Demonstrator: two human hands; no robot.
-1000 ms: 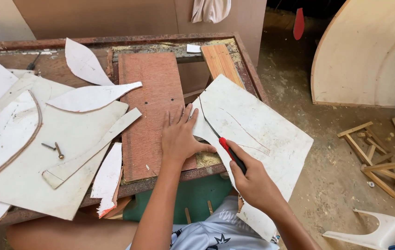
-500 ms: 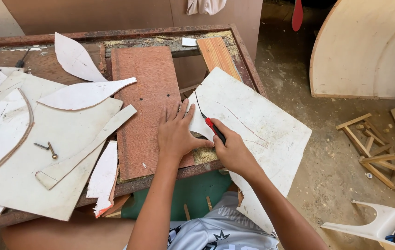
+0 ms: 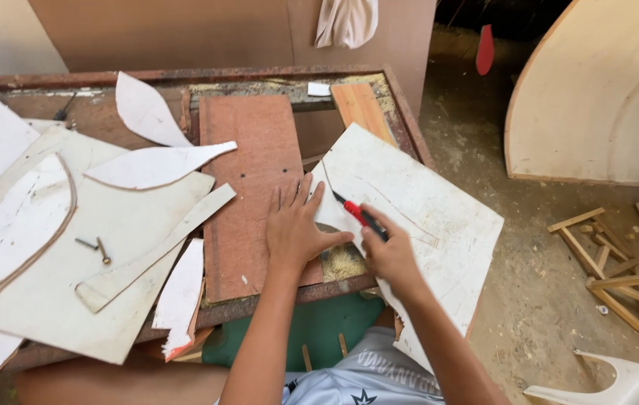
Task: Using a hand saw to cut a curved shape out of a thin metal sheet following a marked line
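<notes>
While the left hand [image 3: 298, 229] lies flat with fingers spread on the near-left corner of the white board [image 3: 417, 225], the right hand [image 3: 388, 253] just beside it grips a red utility knife [image 3: 358, 216], its long axis pointing up-left toward that hand

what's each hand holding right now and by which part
The right hand grips a red-handled utility knife by its handle. The left hand holds nothing; it presses flat on the white board.
</notes>
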